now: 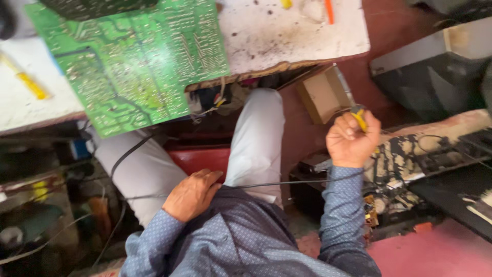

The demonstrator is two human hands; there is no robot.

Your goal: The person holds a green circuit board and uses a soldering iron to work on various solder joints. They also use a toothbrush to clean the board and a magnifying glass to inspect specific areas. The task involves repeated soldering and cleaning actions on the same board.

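My right hand [351, 139] is raised to the right of my knee and closed around a small tool with a yellow handle [361, 119]. A thin black cable [287, 181] runs from near that hand across my lap. My left hand [192, 195] rests palm down on my thigh, fingers loosely spread, holding nothing. A large green circuit board [133, 61] lies solder side up on the white worktable [287, 36], overhanging its front edge above my legs.
A yellow-handled tool [25, 79] lies on the table at left. A small cardboard box [323, 95] sits under the table edge. Dismantled electronics and dark boards [425, 154] lie at right, a red stool [200, 156] between my legs, clutter at lower left.
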